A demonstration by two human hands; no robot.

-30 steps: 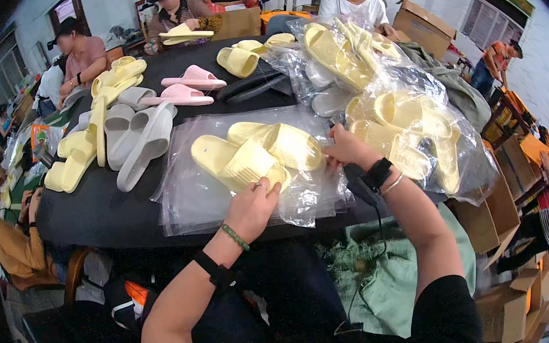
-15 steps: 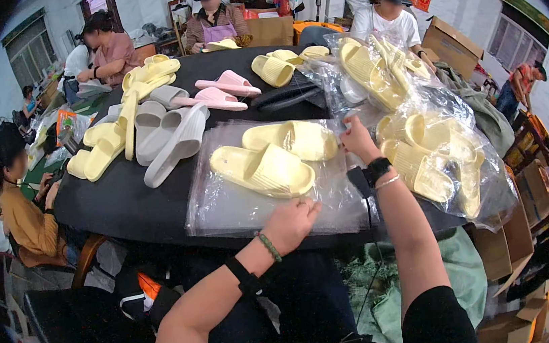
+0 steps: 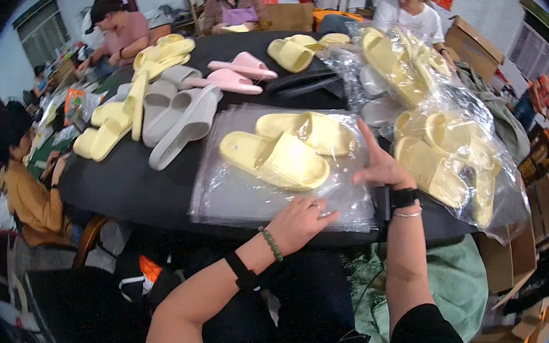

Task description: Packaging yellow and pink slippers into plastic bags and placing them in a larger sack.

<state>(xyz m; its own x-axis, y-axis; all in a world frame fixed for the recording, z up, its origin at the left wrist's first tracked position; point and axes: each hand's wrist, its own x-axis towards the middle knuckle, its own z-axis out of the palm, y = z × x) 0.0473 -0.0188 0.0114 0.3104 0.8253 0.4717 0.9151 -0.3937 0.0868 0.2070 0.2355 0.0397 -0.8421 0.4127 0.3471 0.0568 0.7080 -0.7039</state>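
A pair of pale yellow slide slippers lies side by side near the front of the black table, with glossy film over them, apparently inside a clear plastic bag. Beneath is a stack of flat clear bags. My left hand rests at the stack's near edge, fingers stretched forward and thumb apart, holding nothing. Right of the slippers, my right hand is open beside the bag's right side, thumb and fingers spread wide. Whether its fingertips touch the film I cannot tell.
Bagged yellow slippers are heaped on the right. Grey slippers, pink slippers, black slippers and loose yellow slippers lie farther back and left on the table. Several people sit around; cardboard boxes stand at the right.
My right hand has let go of the bag's far right edge and opened, moving nearer me. My left hand's fingers have loosened at the near edge. The view has shifted slightly.
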